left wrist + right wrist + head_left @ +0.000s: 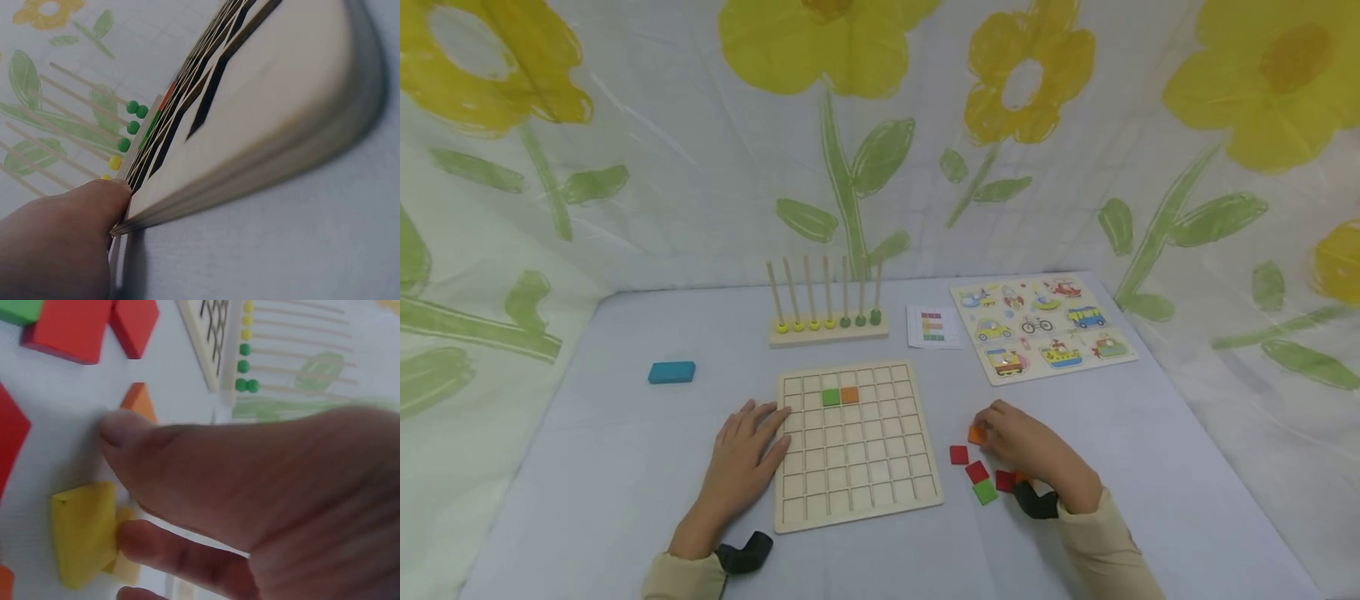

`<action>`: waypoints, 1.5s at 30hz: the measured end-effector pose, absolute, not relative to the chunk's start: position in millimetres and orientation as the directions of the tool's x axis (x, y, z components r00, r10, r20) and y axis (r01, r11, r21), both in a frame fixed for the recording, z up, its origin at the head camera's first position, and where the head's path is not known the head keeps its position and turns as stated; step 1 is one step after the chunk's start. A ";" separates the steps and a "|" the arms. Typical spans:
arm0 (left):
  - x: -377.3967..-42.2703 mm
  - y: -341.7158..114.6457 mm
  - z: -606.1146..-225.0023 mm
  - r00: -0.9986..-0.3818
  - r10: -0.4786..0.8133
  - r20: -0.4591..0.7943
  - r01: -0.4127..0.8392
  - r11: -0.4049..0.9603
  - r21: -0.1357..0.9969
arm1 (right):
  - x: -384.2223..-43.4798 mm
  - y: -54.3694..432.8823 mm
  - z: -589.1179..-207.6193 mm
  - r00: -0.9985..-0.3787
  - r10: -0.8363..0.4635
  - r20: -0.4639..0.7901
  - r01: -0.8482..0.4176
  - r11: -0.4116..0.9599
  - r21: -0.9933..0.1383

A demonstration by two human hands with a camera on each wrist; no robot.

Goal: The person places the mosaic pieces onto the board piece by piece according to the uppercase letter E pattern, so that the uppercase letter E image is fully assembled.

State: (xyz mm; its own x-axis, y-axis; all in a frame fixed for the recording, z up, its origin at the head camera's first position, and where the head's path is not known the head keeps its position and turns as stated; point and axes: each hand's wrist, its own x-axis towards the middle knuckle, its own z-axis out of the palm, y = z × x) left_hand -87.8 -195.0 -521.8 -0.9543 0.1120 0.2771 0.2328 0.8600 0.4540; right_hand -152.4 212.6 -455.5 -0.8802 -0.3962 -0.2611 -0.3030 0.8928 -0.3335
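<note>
My left hand [741,457] rests beside the wooden grid board [859,521], its fingertips on the board's left edge. In the left wrist view the thumb [94,209] touches that edge. One green tile [831,397] and one orange tile [849,395] lie side by side in the grid's upper part. To the right of the board, my right hand [1030,446] pinches another orange tile [976,434] at its fingertips; the thumb partly covers it in the right wrist view. A yellow tile [84,534], hidden from the head view, is close by the lower fingers.
Near my right hand lie red tiles [958,455] and a green tile [985,492]. Behind the board stand a peg rack with beads [829,332] and a printed pattern card [933,327]. A picture puzzle [1037,329] lies back right, a blue block [672,372] left.
</note>
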 end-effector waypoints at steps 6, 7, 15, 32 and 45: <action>-87.5 -194.3 -522.7 -0.954 0.110 0.278 0.233 0.856 0.461 | -151.2 212.6 -459.8 -0.881 -0.428 -0.203 -0.356 0.881 -0.313; -87.4 -194.2 -522.8 -0.954 0.110 0.279 0.233 0.855 0.462 | -151.2 212.1 -459.8 -0.881 -0.426 -0.204 -0.353 0.881 -0.314; -86.9 -194.4 -521.6 -0.954 0.110 0.277 0.231 0.861 0.454 | -152.2 209.3 -460.2 -0.876 -0.446 -0.186 -0.383 0.875 -0.295; -87.7 -194.7 -521.9 -0.965 0.102 0.244 0.206 0.867 0.453 | -162.8 195.0 -457.9 -0.811 -0.584 0.016 -0.574 0.791 -0.211; -87.6 -194.6 -521.7 -0.965 0.103 0.242 0.206 0.869 0.451 | -191.2 147.3 -450.5 -0.715 -0.683 0.149 -0.696 0.673 -0.250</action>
